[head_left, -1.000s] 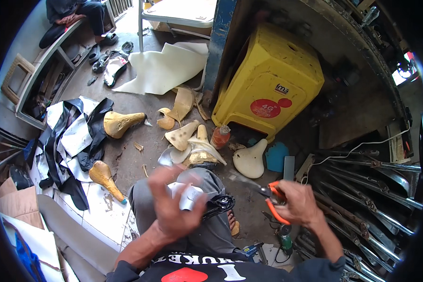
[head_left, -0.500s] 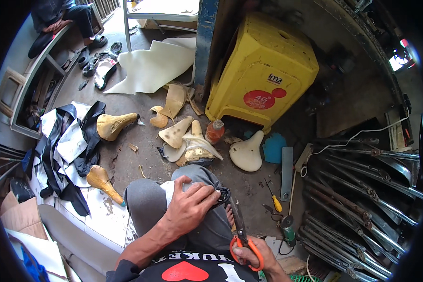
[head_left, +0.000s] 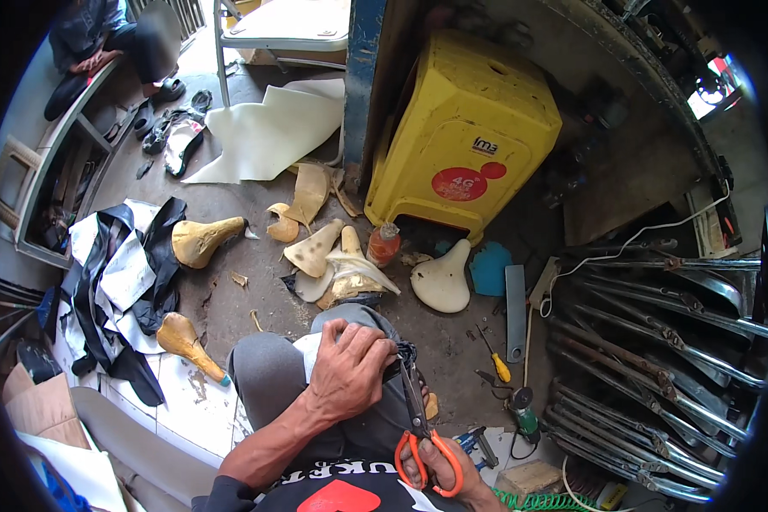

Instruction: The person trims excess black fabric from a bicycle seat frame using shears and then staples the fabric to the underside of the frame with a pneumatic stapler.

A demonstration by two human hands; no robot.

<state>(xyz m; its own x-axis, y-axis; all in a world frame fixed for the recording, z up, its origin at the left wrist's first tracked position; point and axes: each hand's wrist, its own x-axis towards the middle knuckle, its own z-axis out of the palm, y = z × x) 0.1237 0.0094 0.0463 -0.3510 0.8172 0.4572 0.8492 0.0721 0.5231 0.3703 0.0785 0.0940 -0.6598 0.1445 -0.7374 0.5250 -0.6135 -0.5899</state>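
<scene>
My left hand [head_left: 350,367] has its fingers bent over a white piece [head_left: 307,350] with crumpled black material [head_left: 406,352] at its edge, pressed on my grey-trousered knee. My right hand [head_left: 439,474] grips orange-handled scissors [head_left: 415,403] low in front of my shirt, blades pointing up into the black material beside my left fingertips. Pale and yellowed saddle pieces [head_left: 439,277] lie on the floor beyond my knees, near an orange bottle [head_left: 384,249]. A yellow screwdriver [head_left: 497,363] and a green grinder [head_left: 525,414] lie to my right.
A yellow plastic stool [head_left: 461,111] stands ahead by a blue post. Stacked metal frames [head_left: 648,341] crowd the right. Black and white scraps [head_left: 119,290] lie at left. A seated person [head_left: 94,60] is at back left, near a folding chair [head_left: 277,26] and white sheet [head_left: 256,128].
My left hand has closed down over the piece on my knee. My right hand with the scissors has moved down and leftward, turning the blades upward into the black material.
</scene>
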